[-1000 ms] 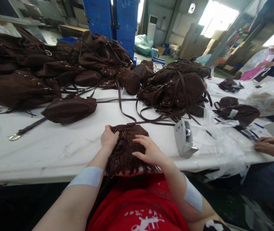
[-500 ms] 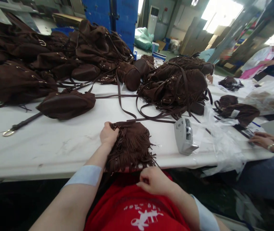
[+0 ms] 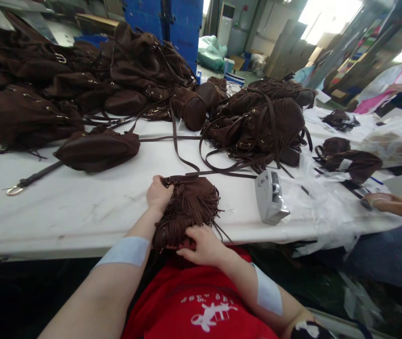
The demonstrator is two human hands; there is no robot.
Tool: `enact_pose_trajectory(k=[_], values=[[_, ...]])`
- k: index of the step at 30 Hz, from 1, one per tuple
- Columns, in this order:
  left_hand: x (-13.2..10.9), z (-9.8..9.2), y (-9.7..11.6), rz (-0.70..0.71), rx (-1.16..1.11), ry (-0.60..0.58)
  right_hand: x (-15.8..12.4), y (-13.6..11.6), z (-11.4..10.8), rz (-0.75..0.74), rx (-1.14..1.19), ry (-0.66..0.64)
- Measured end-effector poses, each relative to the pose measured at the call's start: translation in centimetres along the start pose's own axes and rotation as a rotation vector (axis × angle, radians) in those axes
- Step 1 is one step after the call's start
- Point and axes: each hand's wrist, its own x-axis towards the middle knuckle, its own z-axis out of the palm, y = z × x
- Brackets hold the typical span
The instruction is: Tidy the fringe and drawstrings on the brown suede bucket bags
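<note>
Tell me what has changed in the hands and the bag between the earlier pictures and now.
The right hand moved from the bag's right side down toward the person's body, off the bag, then came back up to the fringe at its near edge; whether it grips there is unclear. The left hand kept hold of the bag's upper left corner. The grey device stayed put.

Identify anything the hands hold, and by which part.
Left hand: the fringed bag, by its upper left corner. Right hand: at its lower edge, grip unclear.
</note>
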Motion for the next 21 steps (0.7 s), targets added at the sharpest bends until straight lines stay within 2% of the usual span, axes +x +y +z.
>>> enact_pose_trajectory(k=[4,7,10,13,15,21], values=[[0.0,-0.1,0.0,-0.001,0.002,-0.014,-1.2,0.0,-0.1,-0.038,0.147,-0.096],[-0.1,-0.2,0.1,-0.001,0.003,-0.018,-4.2,1.3,-0.6,0.02,0.269,-0.181],[-0.2,-0.3,0.3,-0.001,0.007,-0.03,-7.3,2.8,-1.6,0.123,0.315,-0.171],[-0.3,-0.4,0.5,-0.002,0.009,-0.039,-9.2,3.9,-3.6,0.224,0.358,-0.125],[-0.4,-0.4,0.6,0.001,0.005,-0.039,-9.6,4.1,-5.3,0.267,0.429,-0.141],[-0.5,-0.3,0.2,0.002,-0.019,-0.037,-10.5,4.2,-9.4,0.297,0.657,-0.178]])
